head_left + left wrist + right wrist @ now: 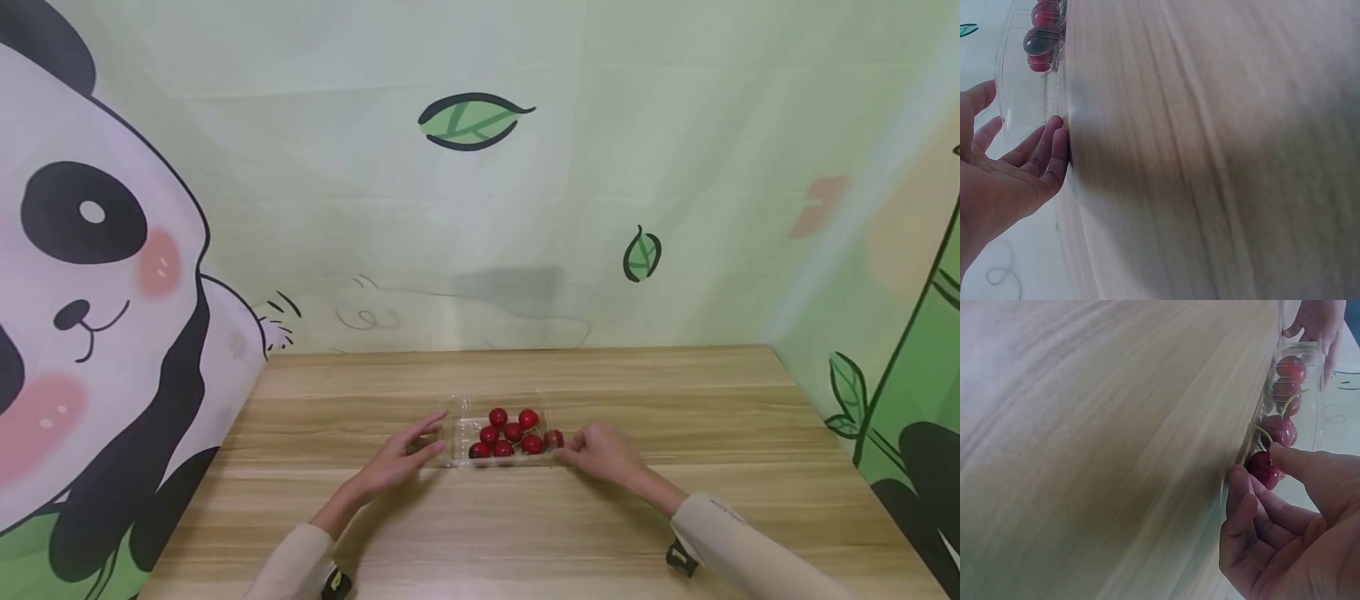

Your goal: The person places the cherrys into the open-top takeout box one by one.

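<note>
On the table is a clear plastic box (465, 429) with several dark red cherries (513, 432) in it. At the box's left end my left hand (401, 458) has its fingers spread, and in the left wrist view the fingertips (1055, 122) lie against or very near the clear wall. My right hand (603, 454) is at the right end, where it pinches a cherry (1264, 470) between thumb and fingers. This cherry shows just beyond the box's right wall in the head view. A green stem (1262, 432) rises beside it; which cherry it belongs to I cannot tell.
The wood-grain table (480, 533) runs back to a pale green cloth backdrop (337, 167) printed with leaves and a large panda (97, 292). Dark wrist devices (681, 557) sit at both sleeve cuffs.
</note>
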{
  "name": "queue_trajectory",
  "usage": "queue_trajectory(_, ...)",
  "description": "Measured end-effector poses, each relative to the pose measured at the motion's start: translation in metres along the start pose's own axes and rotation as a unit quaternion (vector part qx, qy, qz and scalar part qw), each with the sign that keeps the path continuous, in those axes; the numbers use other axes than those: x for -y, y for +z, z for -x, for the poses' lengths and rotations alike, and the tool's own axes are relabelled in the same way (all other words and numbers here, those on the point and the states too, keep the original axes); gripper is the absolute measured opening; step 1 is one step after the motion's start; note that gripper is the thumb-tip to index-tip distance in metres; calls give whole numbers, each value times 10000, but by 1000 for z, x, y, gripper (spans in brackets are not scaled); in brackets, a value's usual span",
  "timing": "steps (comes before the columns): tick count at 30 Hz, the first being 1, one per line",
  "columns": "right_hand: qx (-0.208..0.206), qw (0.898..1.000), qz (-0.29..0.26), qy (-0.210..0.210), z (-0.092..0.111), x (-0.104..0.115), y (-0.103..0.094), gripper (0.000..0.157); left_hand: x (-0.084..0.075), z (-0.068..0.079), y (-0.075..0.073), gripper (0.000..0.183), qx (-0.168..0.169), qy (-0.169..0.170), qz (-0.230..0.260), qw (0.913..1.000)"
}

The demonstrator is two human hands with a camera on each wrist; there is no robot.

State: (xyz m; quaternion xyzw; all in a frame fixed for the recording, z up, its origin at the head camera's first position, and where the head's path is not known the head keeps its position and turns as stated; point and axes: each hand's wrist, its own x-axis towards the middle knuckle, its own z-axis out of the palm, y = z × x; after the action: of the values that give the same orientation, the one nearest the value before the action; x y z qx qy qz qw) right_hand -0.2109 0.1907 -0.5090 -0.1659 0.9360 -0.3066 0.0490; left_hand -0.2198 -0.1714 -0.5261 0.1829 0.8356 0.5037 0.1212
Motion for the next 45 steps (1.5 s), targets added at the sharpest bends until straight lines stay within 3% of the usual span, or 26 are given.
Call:
queue_trajectory(4,-27,9999,-12,97,-1,1,2,45,-2,0,2,58,-2,-80,33,10000)
queue_trajectory(12,-72,9989,14,456,-5,2,6,62,-2,-1,1,58,-1,-8,46,10000)
queue_trajectory(23,-9,9987,109,493,-10,-1,3,59,-5,-1,-5,59,40,-109,-21,9999)
queue_trajectory(27,-36,9988,193,456,-10,-2,1,52,-5,0,-8,58,33,-160,-42,9999)
queue_trajectory(32,-106,9983,122,569,-10,-3,-1,27,-3,0,-10,58,57,-187,11,9998)
queue_trajectory(36,-201,9980,112,594,-10,-6,-4,16,-5,4,-12,59,130,-134,79,9998)
queue_trajectory(45,-322,9977,105,590,-7,-10,-23,12,-3,6,-13,59,207,-148,135,9996)
